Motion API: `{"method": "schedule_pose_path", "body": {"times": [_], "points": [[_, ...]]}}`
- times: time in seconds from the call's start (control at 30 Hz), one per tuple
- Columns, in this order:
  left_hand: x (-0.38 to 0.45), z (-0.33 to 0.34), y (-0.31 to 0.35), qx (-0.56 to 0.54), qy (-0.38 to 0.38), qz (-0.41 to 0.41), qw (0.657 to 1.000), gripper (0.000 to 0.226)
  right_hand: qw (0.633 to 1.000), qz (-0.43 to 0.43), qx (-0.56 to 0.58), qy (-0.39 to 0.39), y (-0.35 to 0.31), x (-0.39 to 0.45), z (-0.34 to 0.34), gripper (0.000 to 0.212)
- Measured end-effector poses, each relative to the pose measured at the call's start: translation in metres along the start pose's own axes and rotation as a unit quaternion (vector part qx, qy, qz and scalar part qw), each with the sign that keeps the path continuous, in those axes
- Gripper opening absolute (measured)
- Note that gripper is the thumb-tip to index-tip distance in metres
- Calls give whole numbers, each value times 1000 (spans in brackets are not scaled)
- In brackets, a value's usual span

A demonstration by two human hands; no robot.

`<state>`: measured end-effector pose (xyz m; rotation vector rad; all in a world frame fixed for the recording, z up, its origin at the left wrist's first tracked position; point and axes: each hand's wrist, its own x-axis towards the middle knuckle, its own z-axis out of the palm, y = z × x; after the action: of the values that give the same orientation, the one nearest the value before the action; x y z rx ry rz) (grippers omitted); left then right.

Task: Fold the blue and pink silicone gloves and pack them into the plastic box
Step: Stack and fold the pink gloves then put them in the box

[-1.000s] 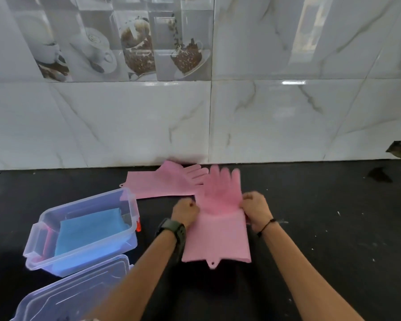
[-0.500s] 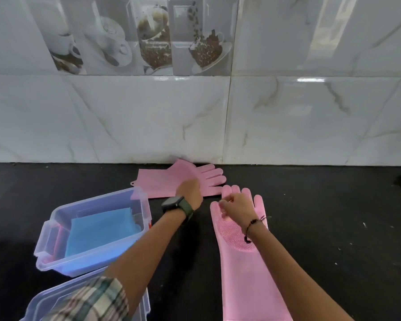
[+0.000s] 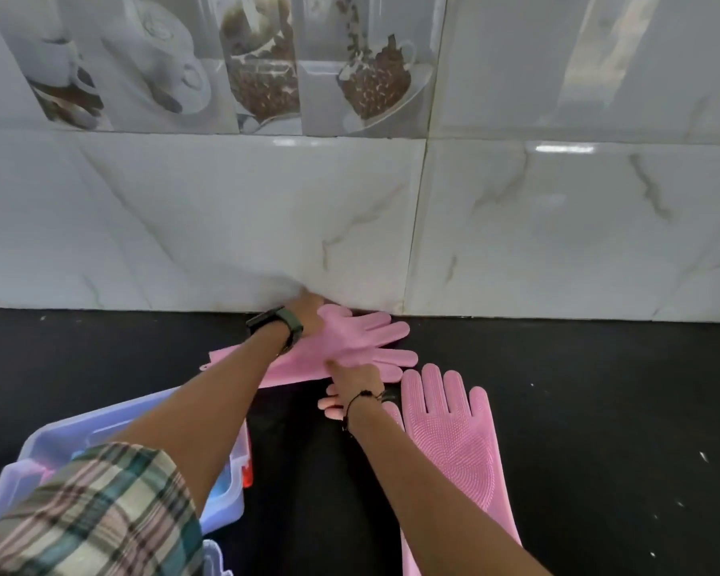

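Observation:
Two pink silicone gloves lie on the black counter. The far pink glove [image 3: 350,342] lies along the wall with its fingers pointing right. My left hand [image 3: 308,311] grips its far edge by the wall, partly hidden behind the glove's thumb. At the glove's near edge is my right hand [image 3: 350,386], index finger on top and the other fingers curled beneath. The near pink glove [image 3: 454,446] lies flat, bristled palm up, just right of my right wrist. The plastic box [image 3: 59,436] stands at the lower left, mostly covered by my left arm and sleeve, with a strip of blue glove [image 3: 221,488] showing inside.
The box's clear lid [image 3: 215,555] peeks out at the bottom edge, below the box. A white marble-tiled wall [image 3: 558,226] rises straight from the back of the counter. Black countertop [image 3: 620,409] stretches to the right of the gloves.
My right hand has let go of the near pink glove, which now lies flat. Both hands have moved up to the far pink glove by the wall.

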<state>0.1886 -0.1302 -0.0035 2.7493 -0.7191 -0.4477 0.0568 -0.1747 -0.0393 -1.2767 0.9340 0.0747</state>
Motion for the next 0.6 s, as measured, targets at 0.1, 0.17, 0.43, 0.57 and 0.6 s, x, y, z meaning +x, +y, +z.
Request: {"method": "schedule_pose_path", "body": {"times": [0.1, 0.17, 0.43, 0.57, 0.6], "points": [[-18, -13, 15, -73, -51, -31, 996, 45, 995, -94, -40, -9, 9, -20, 6, 43], [-51, -21, 29, 11, -32, -157, 987, 40, 989, -118, 68, -64, 15, -32, 5, 57], [-87, -65, 97, -540, 36, -7, 841, 37, 894, -235, 341, -170, -45, -87, -81, 28], [-111, -69, 123, -571, 48, 47, 818, 31, 941, -279, 188, -29, -80, -118, -133, 52], [-121, -65, 126, -602, 39, 57, 796, 28, 948, -281, 149, -29, -82, -126, -143, 52]]}}
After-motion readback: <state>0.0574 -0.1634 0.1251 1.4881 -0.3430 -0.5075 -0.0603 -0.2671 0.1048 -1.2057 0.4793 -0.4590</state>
